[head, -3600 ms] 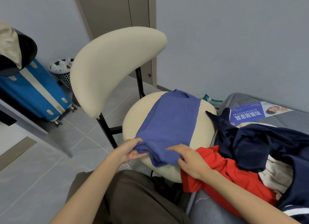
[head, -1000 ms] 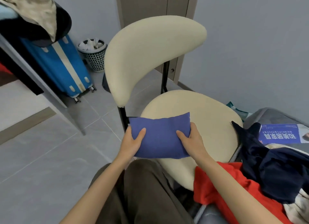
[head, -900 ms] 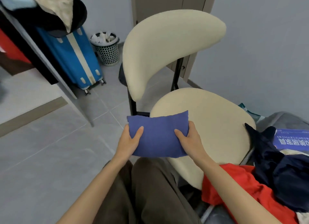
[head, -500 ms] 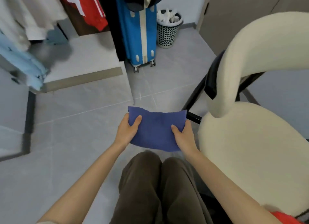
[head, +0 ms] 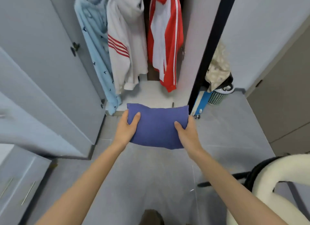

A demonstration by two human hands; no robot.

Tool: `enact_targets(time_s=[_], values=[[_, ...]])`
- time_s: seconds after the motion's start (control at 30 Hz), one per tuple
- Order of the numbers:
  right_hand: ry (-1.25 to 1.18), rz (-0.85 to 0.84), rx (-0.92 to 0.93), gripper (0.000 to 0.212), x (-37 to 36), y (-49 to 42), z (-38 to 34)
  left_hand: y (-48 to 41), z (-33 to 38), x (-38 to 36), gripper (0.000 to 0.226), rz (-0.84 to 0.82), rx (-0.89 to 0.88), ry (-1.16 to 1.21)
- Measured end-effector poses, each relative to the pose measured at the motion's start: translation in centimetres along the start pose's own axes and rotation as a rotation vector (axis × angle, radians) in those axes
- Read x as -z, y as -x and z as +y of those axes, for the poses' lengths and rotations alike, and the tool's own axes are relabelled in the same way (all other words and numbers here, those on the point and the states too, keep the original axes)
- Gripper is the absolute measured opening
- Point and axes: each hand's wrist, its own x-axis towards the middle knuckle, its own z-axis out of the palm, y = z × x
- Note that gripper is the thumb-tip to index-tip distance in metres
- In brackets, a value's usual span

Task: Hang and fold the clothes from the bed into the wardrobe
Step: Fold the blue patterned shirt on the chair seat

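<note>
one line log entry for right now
phase: carry | left hand: grips folded blue garment | right hand: grips its other end | ahead: open wardrobe, hanging clothes

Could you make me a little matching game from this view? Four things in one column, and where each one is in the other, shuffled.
Things:
1. folded blue garment
2. red and white jacket
3. mesh wastebasket
4. cream chair

Places:
A. bottom right corner of the view
B. hanging inside the open wardrobe
C. gripped between the left hand and the right hand
D. on the floor, right of the wardrobe

Pairs: 1-C, 2-B, 3-D, 4-A.
</note>
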Motion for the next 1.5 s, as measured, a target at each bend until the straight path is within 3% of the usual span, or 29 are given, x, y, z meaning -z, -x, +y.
enact_targets(time_s=[0.33, 0.63, 0.9, 1.2, 1.5], values=[[-0.068, -0.072, 0.317, 0.039, -6.4, -3.4, -25.4, -6.2, 19.3, 16.6, 0.018, 0.183, -0.270, 0.020], [-0.090, -0.080, 0.639, 0.032, -9.1, -9.0, -42.3, -13.7, 33.0, 24.6, 0.027, 0.300, -0.490, 0.038], [-0.101, -0.030, 0.796, 0.019, -12.2, -17.9, -53.6, -23.9, 41.9, 29.0, 0.024, 0.367, -0.610, 0.056], [-0.133, -0.071, 0.882, 0.033, -17.0, -29.9, -64.0, -37.1, 50.7, 33.6, 0.033, 0.424, -0.767, -0.032], [-0.049, -0.062, 0.857, 0.034, -23.0, -42.3, -71.2, -51.7, 55.3, 36.9, 0.028, 0.427, -0.702, -0.025]])
